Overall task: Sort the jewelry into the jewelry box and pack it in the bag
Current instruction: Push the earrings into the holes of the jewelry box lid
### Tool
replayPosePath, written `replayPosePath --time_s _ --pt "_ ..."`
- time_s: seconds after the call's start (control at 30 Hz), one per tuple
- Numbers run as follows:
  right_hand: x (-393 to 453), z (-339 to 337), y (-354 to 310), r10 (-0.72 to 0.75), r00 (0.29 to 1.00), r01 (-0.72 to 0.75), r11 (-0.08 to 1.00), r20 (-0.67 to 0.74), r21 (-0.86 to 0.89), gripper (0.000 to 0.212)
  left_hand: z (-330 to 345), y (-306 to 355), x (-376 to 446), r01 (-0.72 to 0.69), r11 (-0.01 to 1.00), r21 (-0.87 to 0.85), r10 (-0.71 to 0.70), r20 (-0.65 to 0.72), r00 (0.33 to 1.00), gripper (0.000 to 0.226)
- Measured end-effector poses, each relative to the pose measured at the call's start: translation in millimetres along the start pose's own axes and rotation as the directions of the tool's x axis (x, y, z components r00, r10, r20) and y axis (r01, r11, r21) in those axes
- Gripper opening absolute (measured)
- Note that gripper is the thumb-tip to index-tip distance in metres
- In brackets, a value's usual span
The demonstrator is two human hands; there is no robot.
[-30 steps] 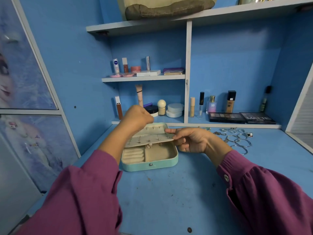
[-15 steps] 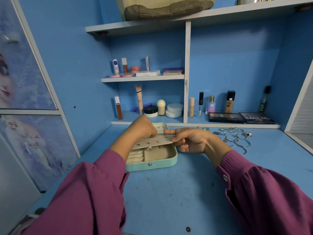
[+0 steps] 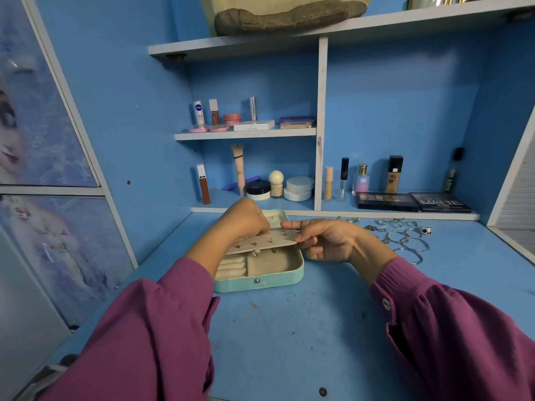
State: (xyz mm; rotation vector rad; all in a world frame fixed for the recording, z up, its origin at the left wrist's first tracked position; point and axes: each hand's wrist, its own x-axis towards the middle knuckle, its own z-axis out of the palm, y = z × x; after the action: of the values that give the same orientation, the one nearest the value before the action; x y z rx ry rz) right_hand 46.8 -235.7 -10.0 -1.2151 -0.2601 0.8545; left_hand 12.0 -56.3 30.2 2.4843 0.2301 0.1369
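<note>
**Count on the desk and shelves**

One mint jewelry box (image 3: 260,280) sat at centre, one earring panel (image 3: 260,244) over it. Two hands (image 3: 246,218) (image 3: 324,241) were in frame. Two eyeshadow palettes (image 3: 386,201) (image 3: 441,201) lay at right. One bag (image 3: 289,13) sat at top.

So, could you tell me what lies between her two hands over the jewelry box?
In the head view, the cream earring flap spans between the left hand and right hand, studs pinned on it, above the jewelry box.

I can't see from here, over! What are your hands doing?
Right hand pinches earring panel. Left hand presses fingers onto it. Jewelry box open. Bangles and rings wait on desk.
</note>
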Motion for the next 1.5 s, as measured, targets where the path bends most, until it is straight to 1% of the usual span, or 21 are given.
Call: replayPosePath --time_s 0.37,0.53,0.73,0.93,1.17,1.33,1.4,1.43,1.5 --pt "-1 0 -1 0.003 1.000 -0.003 1.000 -0.008 -0.014 0.038 0 7 4 -0.008 0.985 0.171 -0.002 0.061 0.998 0.026" --pt "1 -1 0 0.007 1.000 -0.007 1.000 -0.004 -0.013 0.042 -1 9 5 -0.045 0.974 0.224 0.023 0.100 0.995 0.025" --pt "2 -1 0 0.001 1.000 -0.001 1.000 -0.009 -0.023 0.043 -8 10 6 -0.128 0.951 0.282 0.091 0.139 0.986 0.016" --pt "2 -1 0 0.002 1.000 -0.002 1.000 0.001 -0.023 0.045 -6 12 5 -0.158 0.918 0.363 0.119 0.127 0.985 0.017" --pt "3 -2 0 0.005 1.000 -0.005 0.999 -0.006 -0.039 0.043 -6 17 3 -0.174 0.895 0.410 0.116 0.163 0.980 0.020" --pt "4 -2 0 -0.005 1.000 0.004 0.998 -0.014 -0.057 0.043 -8 15 2 -0.195 0.902 0.385 0.135 0.176 0.975 0.016" --pt "3 -2 -1 -0.014 1.000 0.014 0.998 -0.003 -0.060 0.041 -15 10 3 -0.198 0.940 0.278 0.144 0.204 0.968 0.010" --pt "2 -2 -1 -0.022 1.000 0.022 0.998 0.009 -0.054 0.039 -20 7 3 -0.194 0.958 0.209 0.150 0.207 0.967 0.011" --pt "1 -3 -1 -0.037 0.999 0.038 0.999 0.026 -0.027 0.037 -34 -4 2 -0.169 0.984 0.053 0.158 0.163 0.974 0.014"
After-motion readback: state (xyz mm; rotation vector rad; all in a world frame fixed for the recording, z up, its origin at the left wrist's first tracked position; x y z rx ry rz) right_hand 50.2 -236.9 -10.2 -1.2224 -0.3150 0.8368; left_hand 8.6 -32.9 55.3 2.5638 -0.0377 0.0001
